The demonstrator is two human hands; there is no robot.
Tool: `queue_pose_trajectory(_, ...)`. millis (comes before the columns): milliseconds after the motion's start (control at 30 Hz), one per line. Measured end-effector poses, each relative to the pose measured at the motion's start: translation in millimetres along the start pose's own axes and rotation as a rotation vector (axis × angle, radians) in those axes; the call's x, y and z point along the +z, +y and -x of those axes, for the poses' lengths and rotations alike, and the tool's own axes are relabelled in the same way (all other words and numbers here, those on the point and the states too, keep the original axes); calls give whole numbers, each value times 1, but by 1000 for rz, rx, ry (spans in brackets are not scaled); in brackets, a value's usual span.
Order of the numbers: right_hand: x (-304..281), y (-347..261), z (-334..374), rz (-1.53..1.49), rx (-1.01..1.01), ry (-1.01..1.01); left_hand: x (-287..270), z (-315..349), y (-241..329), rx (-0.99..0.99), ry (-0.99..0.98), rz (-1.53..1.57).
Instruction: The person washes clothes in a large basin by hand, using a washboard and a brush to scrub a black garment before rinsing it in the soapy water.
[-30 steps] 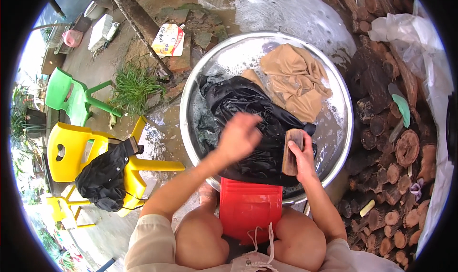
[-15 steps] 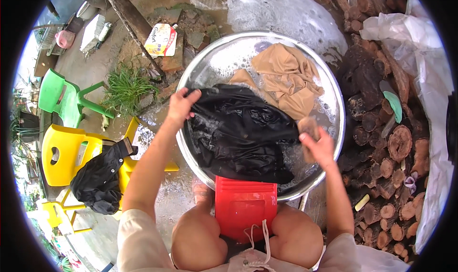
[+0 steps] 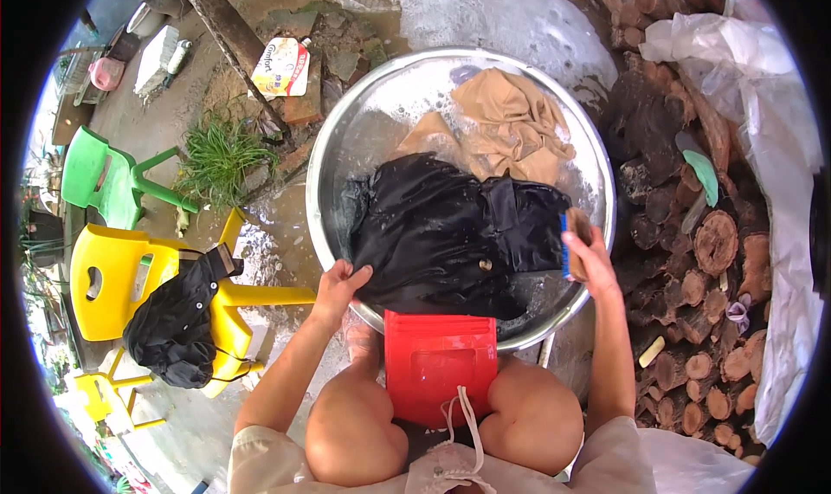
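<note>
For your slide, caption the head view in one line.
Left hand grips a wet black garment in a metal basin; right hand holds a scrubbing brush.

Bare forearms run up from the lower edge of the frame, bare knees at lower centre; a pale beige garment with a white drawstring covers the body

- Bright daylight, colours vivid, centre sharp.
- Glare on the wet basin (image 3: pixel 346 139) and white plastic sheet (image 3: pixel 779 148).
- Fisheye bends edges; black vignette rings the picture.
</note>
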State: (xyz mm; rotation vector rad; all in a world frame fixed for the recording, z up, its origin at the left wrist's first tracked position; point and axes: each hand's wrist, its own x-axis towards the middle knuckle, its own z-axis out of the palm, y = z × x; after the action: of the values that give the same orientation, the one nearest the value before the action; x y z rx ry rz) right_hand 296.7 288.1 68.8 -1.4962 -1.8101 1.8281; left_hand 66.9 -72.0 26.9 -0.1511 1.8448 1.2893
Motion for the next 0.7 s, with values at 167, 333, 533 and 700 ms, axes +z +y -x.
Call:
queue_pose_trajectory(167,123,-6,22,627,-638,-284,27,-10,22,-16,151,225)
queue_pose_trajectory(333,211,0,45,935,-1027,-342,32,-15,-10,147,397,-151)
queue_pose_trajectory(533,137,0,-48,1230,-593,23,17,14,-1,385,250,-658)
queue_pose_trajectory(700,83,48,-71,1207,-857,224,24,17,11,402,189,-664)
